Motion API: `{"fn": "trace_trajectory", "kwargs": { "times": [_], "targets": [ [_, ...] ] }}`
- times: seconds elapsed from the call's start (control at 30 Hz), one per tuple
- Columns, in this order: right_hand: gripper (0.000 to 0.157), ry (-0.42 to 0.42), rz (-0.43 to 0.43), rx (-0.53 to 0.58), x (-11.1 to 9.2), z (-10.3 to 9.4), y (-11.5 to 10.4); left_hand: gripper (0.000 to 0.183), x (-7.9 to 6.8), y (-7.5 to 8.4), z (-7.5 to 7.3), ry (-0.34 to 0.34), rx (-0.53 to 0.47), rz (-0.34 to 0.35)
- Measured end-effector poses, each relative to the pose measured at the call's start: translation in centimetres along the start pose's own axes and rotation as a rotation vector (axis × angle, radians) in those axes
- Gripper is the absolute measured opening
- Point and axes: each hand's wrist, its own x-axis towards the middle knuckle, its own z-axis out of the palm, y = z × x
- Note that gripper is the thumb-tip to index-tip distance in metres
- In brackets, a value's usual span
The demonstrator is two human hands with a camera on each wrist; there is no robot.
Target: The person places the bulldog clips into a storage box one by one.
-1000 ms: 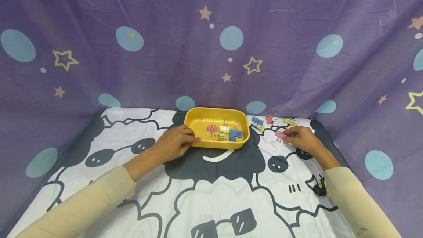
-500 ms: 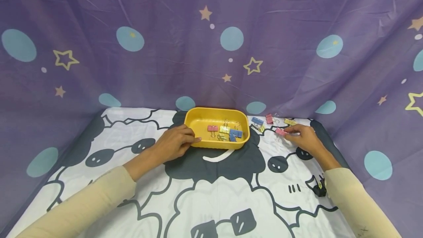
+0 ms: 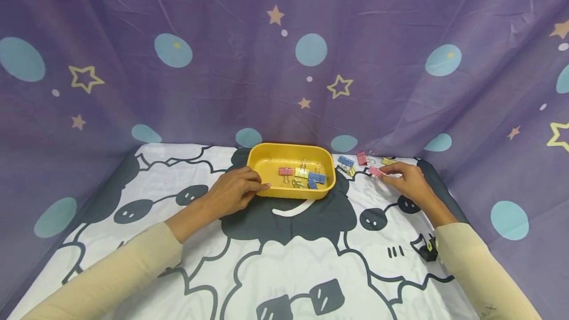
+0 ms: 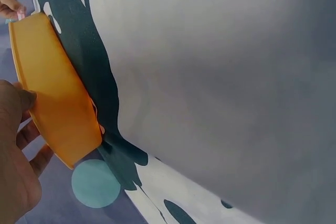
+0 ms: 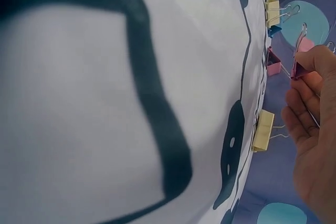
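Between thumb and fingers my right hand (image 3: pixel 411 180) pinches a pink binder clip (image 3: pixel 376 171), held close over the cloth; the right wrist view shows that clip (image 5: pixel 301 70) with its wire handles out. My left hand (image 3: pixel 237 189) grips the left end of a yellow tray (image 3: pixel 284 193), thumb over the rim; in the left wrist view the fingers reach behind the tray wall (image 4: pixel 58 87). Inside the tray lie a pink clip (image 3: pixel 285 172), a yellow clip (image 3: pixel 302 173) and blue clips (image 3: pixel 317 178).
Right of the tray lie a blue clip (image 3: pixel 345 161), a red clip (image 3: pixel 362 157) and a yellow clip (image 3: pixel 388 161), partly behind the right hand. A sheep-print cloth (image 3: pixel 293 260) covers the table. A purple curtain (image 3: pixel 222 98) hangs directly behind it.
The right hand has lifted the pink clip slightly and shifted it a little away from me, toward the red clip. The left hand and tray have stayed put.
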Motion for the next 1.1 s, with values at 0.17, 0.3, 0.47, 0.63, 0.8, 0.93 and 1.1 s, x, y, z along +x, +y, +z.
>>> {"fn": "trace_trajectory", "kwargs": {
  "times": [0.17,0.3,0.47,0.63,0.8,0.93,1.1],
  "targets": [
    [0.027,-0.007,0.002,0.023,0.2,0.1,-0.3,0.035,0.0,0.1,-0.1,-0.005,0.015,-0.004],
    [0.028,-0.001,0.011,0.034,0.3,0.1,-0.6,0.037,0.0,0.1,-0.1,-0.005,0.024,0.003],
    [0.028,0.005,0.009,0.067,0.4,0.1,-1.1,0.040,0.0,0.1,-0.2,0.012,0.034,0.015],
    [0.027,0.023,-0.008,0.109,0.6,0.1,-1.7,0.038,0.0,0.0,-0.1,0.004,0.025,0.005],
    [0.026,0.041,-0.016,0.152,0.9,0.0,-2.5,0.038,0.0,0.1,-0.1,-0.008,0.024,-0.002],
    [0.027,0.044,-0.031,0.167,1.3,0.2,-3.3,0.037,0.2,0.2,-0.3,-0.017,0.015,-0.016],
    [0.027,0.035,-0.053,0.161,1.6,0.4,-4.7,0.037,0.2,0.4,-0.4,-0.033,0.000,-0.042]
  ]
}}
